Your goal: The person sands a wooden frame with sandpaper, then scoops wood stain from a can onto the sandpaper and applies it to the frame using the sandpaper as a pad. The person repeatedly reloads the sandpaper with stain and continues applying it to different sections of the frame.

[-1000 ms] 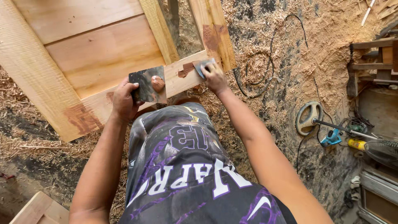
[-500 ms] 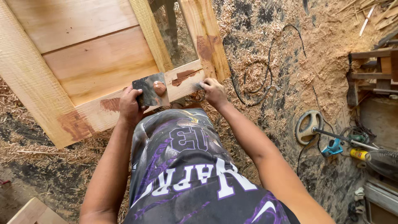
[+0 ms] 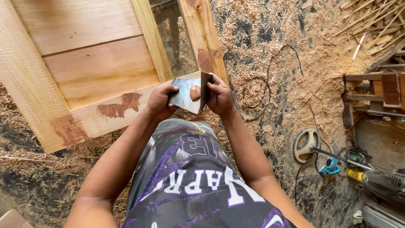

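Big wooden door frame (image 3: 90,76) lies flat on the sawdust floor (image 3: 270,42), just beyond the grip, brown filler patches (image 3: 120,105) to its left. Left hand (image 3: 160,101) is clamped on a flat metal plate (image 3: 183,95) carrying a dab of brown putty (image 3: 195,93). Right hand (image 3: 220,98) is closed round a small dark scraper (image 3: 205,86), its blade touching the plate's right edge.

Metal plate (image 3: 183,95) tilted, brown putty blob (image 3: 195,92), perhaps scraper (image 3: 206,89) edge-on.
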